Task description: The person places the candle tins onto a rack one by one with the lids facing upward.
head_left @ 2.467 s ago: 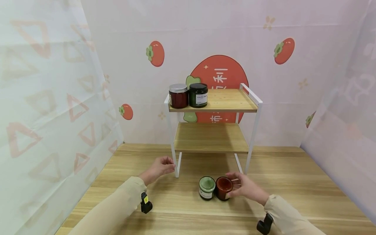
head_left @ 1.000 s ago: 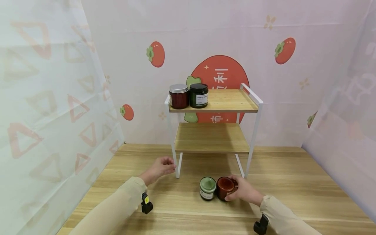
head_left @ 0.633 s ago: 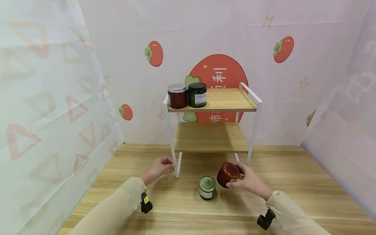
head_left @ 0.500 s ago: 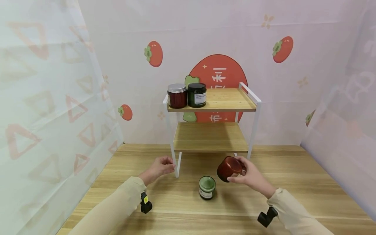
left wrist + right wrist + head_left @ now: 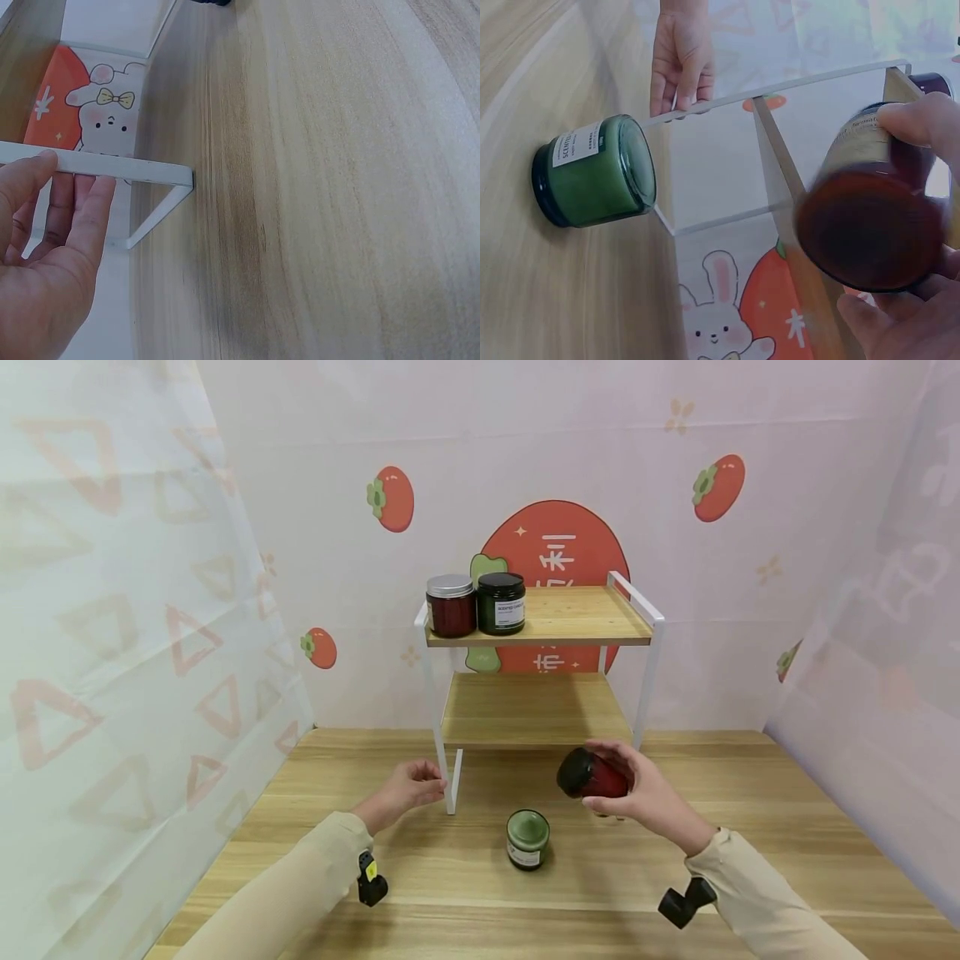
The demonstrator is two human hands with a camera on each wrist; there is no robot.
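Observation:
My right hand [image 5: 648,793] grips a dark red candle jar [image 5: 606,779] in the air, below the middle board's right front. The jar is tilted in the head view, its black end pointing left. In the right wrist view the candle jar [image 5: 870,225] shows its round reddish-brown end and part of a label. My left hand [image 5: 405,795] pinches the white left front leg [image 5: 120,165] of the shelf [image 5: 540,737] between thumb and fingers. A green candle jar [image 5: 528,839] stands on the table between the hands, its dark end down.
On the top board's left side, a red jar [image 5: 452,610] with a silver lid stands beside a dark green jar [image 5: 502,606] with a black lid. A patterned cloth [image 5: 337,568] hangs behind the wooden table [image 5: 450,885].
My right hand has lifted the red candle jar from beside the green one and turned it over, bringing its black end into view. The left hand stays at the shelf leg.

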